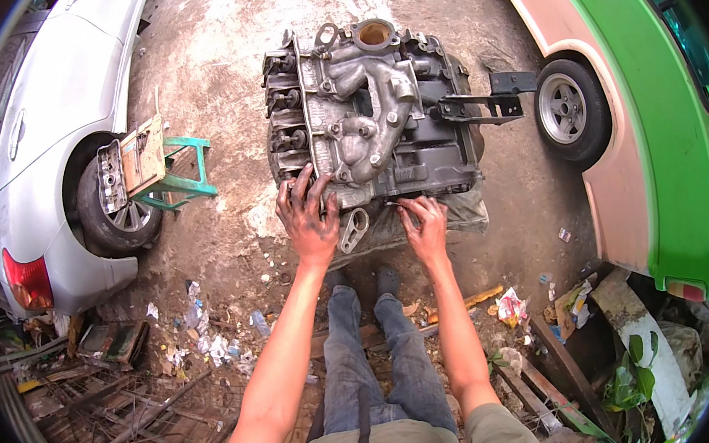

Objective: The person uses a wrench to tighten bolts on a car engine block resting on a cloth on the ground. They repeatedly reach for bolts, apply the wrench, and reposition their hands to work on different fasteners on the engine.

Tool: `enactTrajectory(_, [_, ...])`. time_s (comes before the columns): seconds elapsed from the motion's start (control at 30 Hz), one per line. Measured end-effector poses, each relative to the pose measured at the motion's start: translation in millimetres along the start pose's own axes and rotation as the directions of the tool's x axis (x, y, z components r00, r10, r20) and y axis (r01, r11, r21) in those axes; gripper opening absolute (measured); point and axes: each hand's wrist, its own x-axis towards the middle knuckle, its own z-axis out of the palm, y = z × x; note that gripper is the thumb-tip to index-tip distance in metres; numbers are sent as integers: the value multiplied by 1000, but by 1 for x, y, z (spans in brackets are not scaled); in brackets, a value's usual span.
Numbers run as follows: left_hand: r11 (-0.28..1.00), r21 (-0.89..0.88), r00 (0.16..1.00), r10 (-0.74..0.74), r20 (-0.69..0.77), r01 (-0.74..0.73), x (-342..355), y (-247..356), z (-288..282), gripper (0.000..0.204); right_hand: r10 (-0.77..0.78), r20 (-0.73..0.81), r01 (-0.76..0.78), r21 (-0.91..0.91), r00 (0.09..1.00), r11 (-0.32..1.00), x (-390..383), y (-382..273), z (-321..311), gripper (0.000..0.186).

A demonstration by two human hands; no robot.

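Car (70, 104) left, engine (393, 115) middle, van (657, 138) right.

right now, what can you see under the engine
A greyish sheet shows past the near edge of the engine, most clearly toward the right. Anything else beneath is covered by the engine itself, so I can't tell what it rests on.

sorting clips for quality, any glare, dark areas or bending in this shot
Head view: brightness washes out the floor toward the top; black vignette rounds the corners; fisheye bends the car and green vehicle; the engine looks fairly sharp.
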Motion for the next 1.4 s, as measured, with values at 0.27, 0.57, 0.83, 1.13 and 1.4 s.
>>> enactTrajectory(0.27, [999,-39,1000,2,-27,-3,0,-4,3,34,-152,25,153,-273,988,950,10,-11,-6,18])
enactTrajectory(0.57, [999,-35,1000,-5,-28,4,0,-2,2,35,-181,-171,153,-164,969,975,7,-10,1,21])
enactTrajectory(0.83, [999,-29,999,-13,-37,12,1,-1,1,34,206,-229,-118,348,951,930,-9,16,37,21])
enactTrajectory(1.13, [999,-35,999,-8,-35,7,1,-1,2,34,448,600,-158,697,663,-699,-45,-20,126,14])
enactTrajectory(1.4, [999,-47,999,-18,-29,16,0,-2,2,35,530,130,-334,890,838,309,-39,-1,59,12])
